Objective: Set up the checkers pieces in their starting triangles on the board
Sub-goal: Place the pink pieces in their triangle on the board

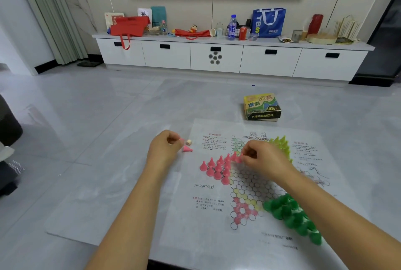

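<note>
A translucent printed checkers board sheet (217,215) lies on the grey table. Several pink cone pieces (217,167) stand in its left triangle. Yellow-green pieces (282,145) fill the upper right triangle and dark green pieces (293,213) the lower right one. My right hand (263,160) pinches a pink piece (238,159) at the inner end of the pink group. My left hand (166,148) hovers left of the board, its fingers curled round a pink piece (181,140). Another pink piece (187,149) lies on its side beside that hand, near a small pale piece (189,142).
The yellow-green game box (262,107) sits on the table beyond the board. Farther back is grey floor and a white TV cabinet (217,57) carrying bags, bottles and cans. A dark object (8,131) stands at the left edge.
</note>
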Action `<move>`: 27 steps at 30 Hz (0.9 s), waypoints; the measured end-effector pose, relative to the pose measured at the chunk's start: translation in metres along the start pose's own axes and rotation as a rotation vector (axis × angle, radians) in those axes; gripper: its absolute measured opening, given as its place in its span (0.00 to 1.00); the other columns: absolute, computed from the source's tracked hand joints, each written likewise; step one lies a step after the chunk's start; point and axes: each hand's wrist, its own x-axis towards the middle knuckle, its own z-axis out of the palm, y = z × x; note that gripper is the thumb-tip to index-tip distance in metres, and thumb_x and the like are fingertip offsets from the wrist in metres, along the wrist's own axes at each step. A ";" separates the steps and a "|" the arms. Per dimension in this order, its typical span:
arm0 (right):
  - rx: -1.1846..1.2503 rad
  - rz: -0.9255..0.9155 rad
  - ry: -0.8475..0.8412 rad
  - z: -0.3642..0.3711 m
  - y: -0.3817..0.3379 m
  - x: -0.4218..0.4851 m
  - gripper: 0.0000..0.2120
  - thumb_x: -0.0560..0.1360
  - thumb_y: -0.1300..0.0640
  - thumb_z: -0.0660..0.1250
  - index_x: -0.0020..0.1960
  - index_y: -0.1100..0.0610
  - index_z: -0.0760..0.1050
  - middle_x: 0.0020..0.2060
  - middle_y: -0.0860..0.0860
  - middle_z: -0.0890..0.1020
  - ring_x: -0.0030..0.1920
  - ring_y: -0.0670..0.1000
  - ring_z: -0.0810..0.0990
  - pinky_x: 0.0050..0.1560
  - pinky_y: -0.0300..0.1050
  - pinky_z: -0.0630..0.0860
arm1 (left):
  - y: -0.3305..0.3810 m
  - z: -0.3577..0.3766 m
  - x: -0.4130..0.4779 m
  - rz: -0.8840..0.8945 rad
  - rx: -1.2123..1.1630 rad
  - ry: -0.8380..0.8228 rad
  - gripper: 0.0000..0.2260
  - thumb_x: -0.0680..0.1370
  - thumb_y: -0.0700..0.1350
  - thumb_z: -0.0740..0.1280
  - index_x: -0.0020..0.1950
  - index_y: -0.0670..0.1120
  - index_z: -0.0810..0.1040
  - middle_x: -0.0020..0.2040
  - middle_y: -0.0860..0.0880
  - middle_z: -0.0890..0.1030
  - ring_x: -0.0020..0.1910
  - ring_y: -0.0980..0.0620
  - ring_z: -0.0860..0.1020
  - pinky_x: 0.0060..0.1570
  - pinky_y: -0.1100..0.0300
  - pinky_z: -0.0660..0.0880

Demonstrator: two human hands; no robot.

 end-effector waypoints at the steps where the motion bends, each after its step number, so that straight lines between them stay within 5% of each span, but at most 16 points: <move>1: -0.029 -0.003 -0.007 0.004 0.000 -0.001 0.05 0.73 0.54 0.66 0.46 0.55 0.77 0.42 0.48 0.81 0.43 0.48 0.78 0.48 0.47 0.77 | -0.005 -0.001 0.002 0.003 0.105 0.011 0.03 0.73 0.43 0.69 0.45 0.44 0.77 0.43 0.46 0.77 0.39 0.52 0.74 0.39 0.62 0.68; 5: -0.081 -0.007 0.000 0.011 0.000 0.002 0.07 0.74 0.53 0.66 0.48 0.56 0.77 0.45 0.50 0.82 0.45 0.50 0.78 0.48 0.48 0.77 | -0.011 -0.002 0.006 -0.015 0.364 0.010 0.09 0.74 0.43 0.66 0.53 0.46 0.77 0.54 0.43 0.73 0.48 0.47 0.73 0.45 0.60 0.66; 12: -0.057 -0.019 0.008 0.014 -0.001 0.004 0.07 0.74 0.55 0.66 0.49 0.57 0.78 0.47 0.52 0.82 0.45 0.50 0.78 0.48 0.45 0.76 | -0.008 0.007 0.005 0.074 0.526 -0.097 0.14 0.73 0.43 0.66 0.59 0.47 0.75 0.55 0.41 0.73 0.55 0.43 0.74 0.49 0.56 0.69; 21: -0.028 -0.005 -0.005 0.015 0.001 0.005 0.07 0.73 0.54 0.67 0.48 0.57 0.78 0.46 0.52 0.82 0.43 0.48 0.75 0.46 0.45 0.73 | -0.007 0.005 0.006 0.045 0.511 -0.004 0.10 0.75 0.43 0.65 0.54 0.42 0.73 0.55 0.40 0.74 0.54 0.41 0.74 0.48 0.54 0.69; 27: -0.026 -0.014 -0.016 0.015 0.001 0.004 0.07 0.73 0.55 0.67 0.49 0.57 0.78 0.46 0.51 0.82 0.42 0.47 0.74 0.44 0.40 0.71 | -0.011 0.011 0.008 0.142 0.521 -0.085 0.13 0.75 0.45 0.66 0.60 0.49 0.74 0.54 0.44 0.71 0.56 0.42 0.71 0.54 0.56 0.68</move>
